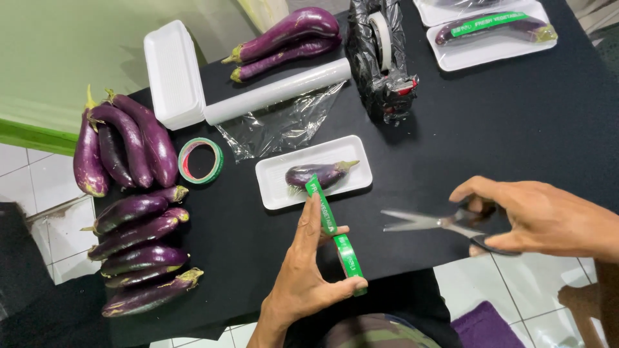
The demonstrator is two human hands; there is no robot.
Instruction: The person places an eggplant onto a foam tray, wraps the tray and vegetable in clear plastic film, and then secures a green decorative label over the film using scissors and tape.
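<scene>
While the left hand (309, 277) pinches a roll of green tape (348, 258), its strip runs taut, up and away to the wrapped eggplant (319, 174) on the white tray (274, 174) mid-table. Right hand (541, 216) grips the scissors (445, 223), blades parted, pointing left at the strip, just beside it near the front edge.

My right hand (538, 216) covers the scissors' handles, so I see only the blades (419, 221); my right forearm runs off the frame's right edge; the top white tray (480, 8) is cut by the upper edge, its contents unclear; cling film blurs the wrapped eggplant (320, 174); black plastic hides most of the tape dispenser (380, 51); my left wrist leaves the bottom edge.
</scene>
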